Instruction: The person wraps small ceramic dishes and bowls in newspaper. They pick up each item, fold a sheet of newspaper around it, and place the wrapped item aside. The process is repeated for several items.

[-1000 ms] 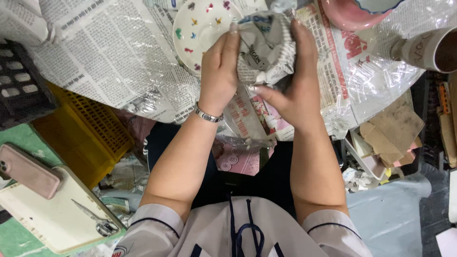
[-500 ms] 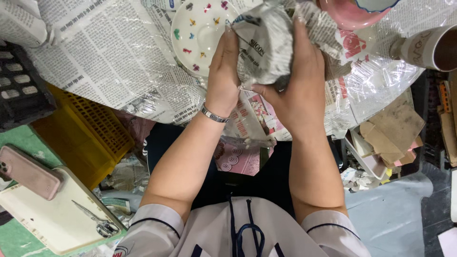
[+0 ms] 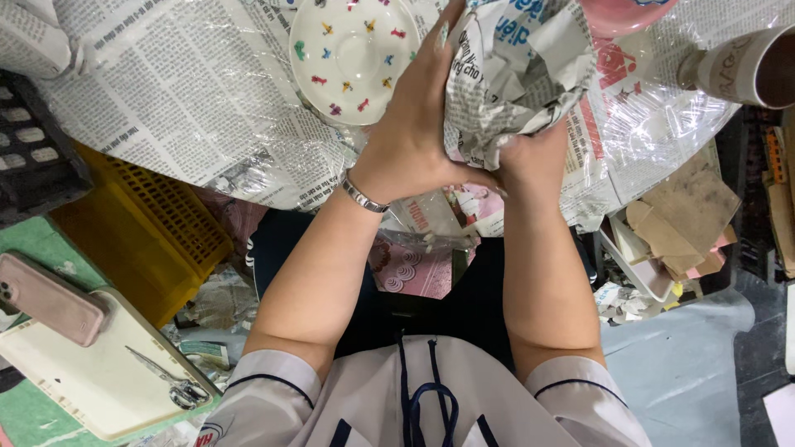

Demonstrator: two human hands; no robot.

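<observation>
Newspaper-wrapped bundle (image 3: 517, 74) held up over the paper-covered bench (image 3: 166, 108) — clasped between both hands, left hand (image 3: 414, 136) flat against its left flank, right hand (image 3: 530, 161) cupping from beneath, nearer; speckled plate (image 3: 356, 54) just left.

A newspaper-wrapped bundle (image 3: 517, 74) sits between the left hand (image 3: 414, 136) and right hand (image 3: 530, 161), right of a plate (image 3: 352, 54). Near left, scissors (image 3: 166, 382) and a phone (image 3: 50, 300) lie on a tray (image 3: 83, 372).
</observation>
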